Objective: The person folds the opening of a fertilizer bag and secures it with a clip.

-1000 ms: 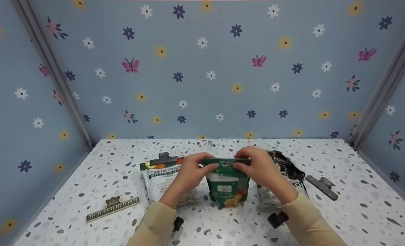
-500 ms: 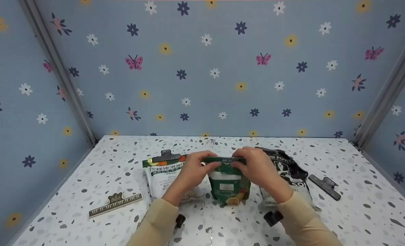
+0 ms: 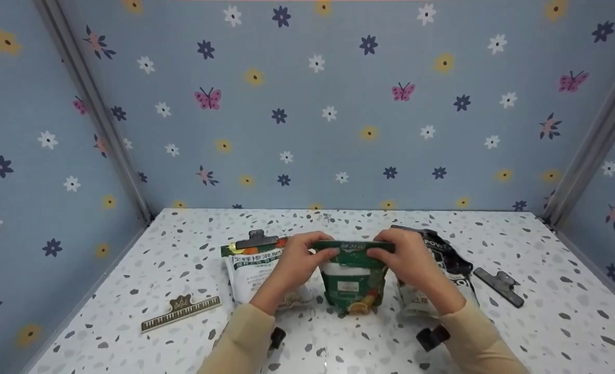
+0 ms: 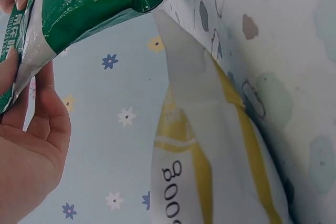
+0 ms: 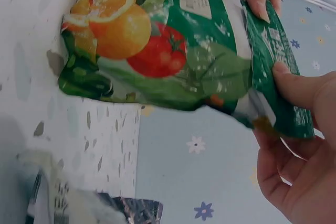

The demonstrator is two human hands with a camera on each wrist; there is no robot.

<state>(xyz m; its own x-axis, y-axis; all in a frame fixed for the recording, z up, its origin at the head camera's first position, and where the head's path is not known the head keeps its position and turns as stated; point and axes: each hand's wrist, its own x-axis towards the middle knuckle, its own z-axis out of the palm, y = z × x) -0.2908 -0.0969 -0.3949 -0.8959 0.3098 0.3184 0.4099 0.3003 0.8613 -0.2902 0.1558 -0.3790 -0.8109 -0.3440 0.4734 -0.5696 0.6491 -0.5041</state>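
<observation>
Upright in the middle of the table stands a green bag (image 3: 353, 291) printed with oranges and a tomato, its top edge folded over toward the person. My left hand (image 3: 301, 259) pinches the left end of that fold, thumb in front and fingers behind. At the other end my right hand (image 3: 403, 257) pinches the fold the same way. The right wrist view shows the bag's fruit print (image 5: 123, 30) and the right thumb on the folded strip (image 5: 273, 72). In the left wrist view the left hand (image 4: 37, 135) holds the bag's upper edge.
A white bag (image 3: 253, 275) with a dark clip (image 3: 257, 239) on its top stands left. A black-and-white bag (image 3: 442, 254) stands right, beside a loose grey clip (image 3: 498, 286). A gold ruler-like clip (image 3: 181, 311) lies front left on the speckled table (image 3: 183, 353).
Both hands keep their pinch on the bag's top. The fold looks slightly wider and the right hand has shifted a little to the right; the head view has also shifted slightly.
</observation>
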